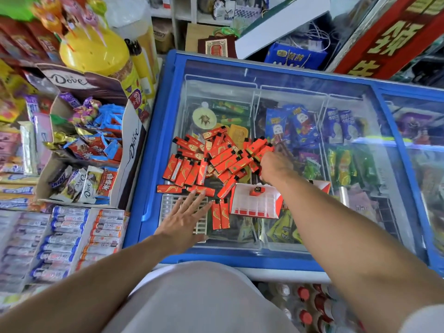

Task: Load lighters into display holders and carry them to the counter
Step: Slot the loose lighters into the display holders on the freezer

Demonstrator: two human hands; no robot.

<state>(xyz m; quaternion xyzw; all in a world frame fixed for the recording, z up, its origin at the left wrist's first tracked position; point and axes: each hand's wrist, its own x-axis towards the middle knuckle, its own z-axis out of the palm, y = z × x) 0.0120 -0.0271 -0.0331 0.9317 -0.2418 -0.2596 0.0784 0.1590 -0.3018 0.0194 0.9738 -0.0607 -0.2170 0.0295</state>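
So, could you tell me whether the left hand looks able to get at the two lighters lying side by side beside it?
Probably yes. The left hand lies flat and open on the grid tray, its fingertips right beside the two lighters, with nothing lying between them. The right hand is busy farther off in the pile.

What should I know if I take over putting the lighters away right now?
Left hand: open, fingers spread flat on the clear tray near the freezer's front edge.
Right hand: reaching into the lighter pile; its fingers are hidden, so I cannot tell if it has one.
The pile of red lighters lies loose on the freezer lid.
The red-and-white holder sits by the right forearm with one lighter in it.
Done: one lighter loaded.
Left: load the rest of the pile, then carry the holders to the counter.
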